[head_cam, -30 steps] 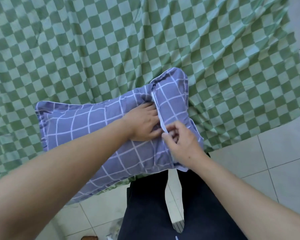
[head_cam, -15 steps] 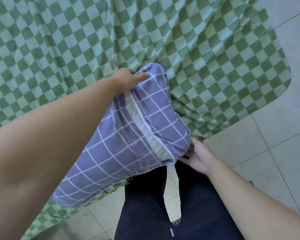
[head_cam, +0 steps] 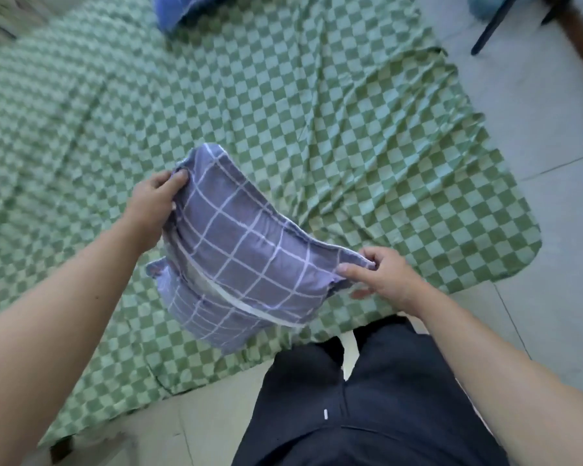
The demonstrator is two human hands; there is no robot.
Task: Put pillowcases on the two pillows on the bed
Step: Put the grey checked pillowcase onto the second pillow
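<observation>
A pillow in a purple pillowcase with a white grid (head_cam: 246, 260) hangs in the air above the near edge of the bed. My left hand (head_cam: 152, 210) grips its far left corner. My right hand (head_cam: 381, 277) pinches the right corner between thumb and fingers. A white strip runs along the case's open end, on the side facing me. A second blue bundle (head_cam: 182, 8) lies at the far top of the bed, mostly cut off by the frame.
The bed is covered by a wrinkled green checkered sheet (head_cam: 350, 112) that drapes over the edge. Grey tiled floor (head_cam: 552, 196) lies to the right and below. Dark furniture legs (head_cam: 492, 25) stand at the top right. My dark trousers fill the bottom.
The pillow went from lying flat on the bed to being lifted. My hands moved from its middle seam to its two end corners, and the view tilted up the bed.
</observation>
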